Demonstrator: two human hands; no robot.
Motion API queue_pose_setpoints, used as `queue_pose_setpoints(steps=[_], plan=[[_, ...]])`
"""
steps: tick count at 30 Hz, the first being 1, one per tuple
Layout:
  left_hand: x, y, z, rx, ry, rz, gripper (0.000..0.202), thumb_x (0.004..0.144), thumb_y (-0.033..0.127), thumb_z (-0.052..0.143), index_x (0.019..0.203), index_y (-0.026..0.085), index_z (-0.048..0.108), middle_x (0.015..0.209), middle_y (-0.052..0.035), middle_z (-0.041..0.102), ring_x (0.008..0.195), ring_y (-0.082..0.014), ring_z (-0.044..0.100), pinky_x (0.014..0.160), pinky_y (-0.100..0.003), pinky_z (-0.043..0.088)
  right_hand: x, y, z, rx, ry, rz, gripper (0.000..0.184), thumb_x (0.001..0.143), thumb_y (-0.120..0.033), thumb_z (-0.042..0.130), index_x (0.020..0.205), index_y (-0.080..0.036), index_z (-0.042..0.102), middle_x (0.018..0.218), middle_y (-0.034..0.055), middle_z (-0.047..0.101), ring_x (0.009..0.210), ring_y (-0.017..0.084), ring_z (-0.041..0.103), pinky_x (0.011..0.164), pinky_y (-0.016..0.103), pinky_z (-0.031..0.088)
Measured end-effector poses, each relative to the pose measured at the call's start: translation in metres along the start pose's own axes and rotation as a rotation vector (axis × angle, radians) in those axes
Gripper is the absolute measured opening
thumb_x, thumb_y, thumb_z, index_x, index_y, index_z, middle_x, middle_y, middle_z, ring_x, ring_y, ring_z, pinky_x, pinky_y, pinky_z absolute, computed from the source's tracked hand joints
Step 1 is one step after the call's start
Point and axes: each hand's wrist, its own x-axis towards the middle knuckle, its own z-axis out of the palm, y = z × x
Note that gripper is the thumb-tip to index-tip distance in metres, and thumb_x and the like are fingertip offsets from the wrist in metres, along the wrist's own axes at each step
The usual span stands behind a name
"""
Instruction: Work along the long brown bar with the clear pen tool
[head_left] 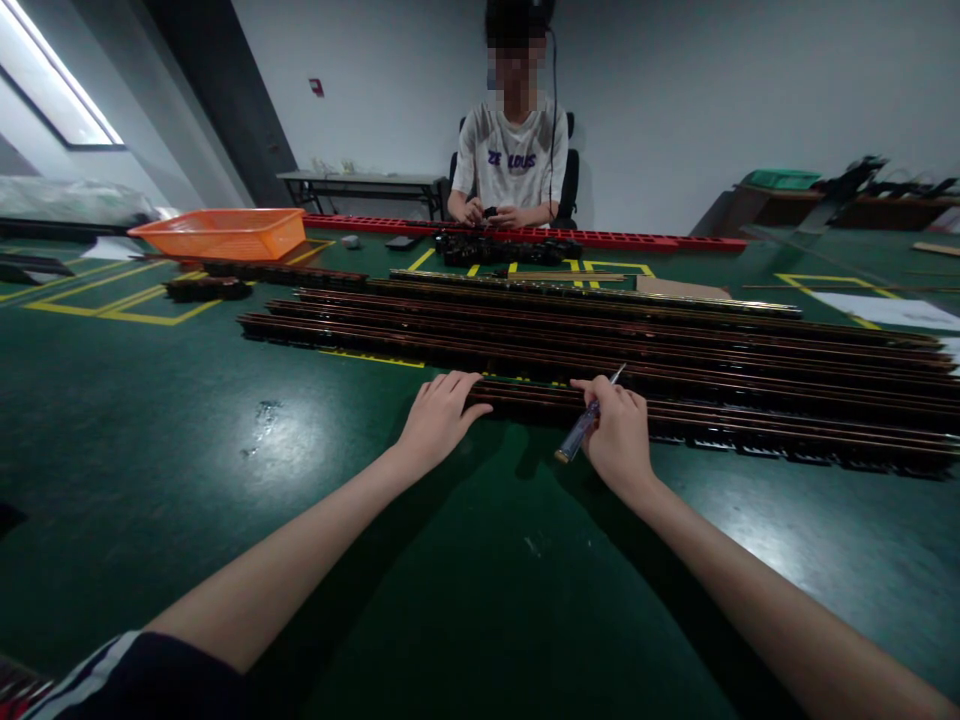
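My left hand rests on the near end of the closest long dark rail, fingers curled over its edge. My right hand is closed on a small screwdriver with a clear handle, its metal tip pointing up and right over the same rail. Several more long dark brown rails lie side by side just beyond, running left to right across the green table.
An orange basket stands at the far left. A long red strip and a heap of small black parts lie at the back. A person in a white shirt sits opposite, handling parts. Yellow tape lines mark the table.
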Motion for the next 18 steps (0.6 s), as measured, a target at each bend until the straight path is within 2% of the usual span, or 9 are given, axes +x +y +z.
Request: queue_pose_setpoints(steps=[9,13,16,18], plan=[[0.003,-0.002,0.000,-0.061,-0.021,-0.042,0.038,0.090,0.034,0.057,0.122,0.015,0.052,0.119,-0.0072,0.059,0.112,-0.0237,0.051,0.093,-0.041,0.041,0.000,-0.001,-0.001,0.025,0.012,0.008,0.025,0.058,-0.004,0.038,0.074,-0.023,0.035,0.089,0.0060,0.069,0.075,0.024,0.057,0.076,0.039,0.037],[0.004,-0.002,0.000,-0.078,-0.033,-0.056,0.038,0.090,0.034,0.057,0.123,0.016,0.052,0.121,-0.0073,0.059,0.113,-0.0241,0.051,0.093,-0.042,0.040,0.002,-0.005,-0.003,0.125,0.054,0.031,0.026,0.058,-0.004,0.039,0.076,-0.022,0.036,0.107,0.0094,0.067,0.090,0.026,0.059,0.078,0.041,0.038],[0.005,-0.005,0.000,-0.127,-0.048,-0.072,0.039,0.090,0.034,0.056,0.125,0.020,0.050,0.122,-0.0058,0.058,0.114,-0.0235,0.050,0.094,-0.041,0.039,0.003,-0.011,-0.005,0.287,0.130,0.012,0.019,0.070,-0.008,0.043,0.083,-0.022,0.042,0.117,0.0120,0.062,0.103,0.027,0.058,0.083,0.043,0.041],[0.006,-0.007,0.000,-0.178,-0.076,-0.095,0.040,0.089,0.033,0.056,0.127,0.023,0.049,0.122,-0.0045,0.057,0.115,-0.0231,0.049,0.094,-0.041,0.038,0.004,-0.017,-0.007,0.411,0.142,0.013,0.012,0.081,-0.018,0.045,0.092,-0.021,0.048,0.114,0.0119,0.063,0.102,0.025,0.059,0.085,0.043,0.043]])
